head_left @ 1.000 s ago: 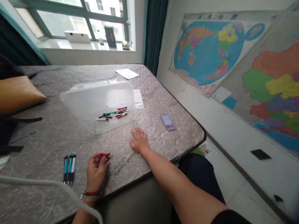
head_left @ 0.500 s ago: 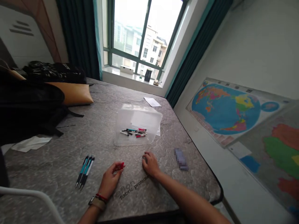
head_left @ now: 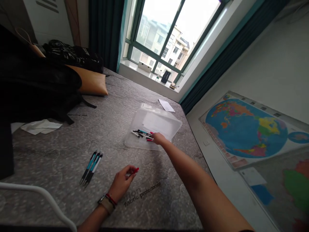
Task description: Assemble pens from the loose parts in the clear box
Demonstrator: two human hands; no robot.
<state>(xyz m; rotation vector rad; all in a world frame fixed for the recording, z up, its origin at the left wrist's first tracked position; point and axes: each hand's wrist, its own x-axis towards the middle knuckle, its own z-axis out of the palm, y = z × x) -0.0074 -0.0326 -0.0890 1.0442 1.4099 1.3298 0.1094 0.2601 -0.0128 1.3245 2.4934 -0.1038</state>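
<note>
Mattress (head_left: 108,129), pens (head_left: 143,133) by right hand (head_left: 158,138)

Smooth, translucent plastic is being seen in the box (head_left: 132,141), and opaque plastic in the red piece (head_left: 136,170). The mattress (head_left: 116,125) is being covered by matt, quilted cloth; smooth, leathery sheen is being shown by the cushion (head_left: 93,82).

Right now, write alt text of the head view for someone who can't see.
A person's right hand reaches into a clear plastic box holding loose pens on a gray mattress; the left hand pinches a small red piece. Three pens lie side by side farther left.
</note>
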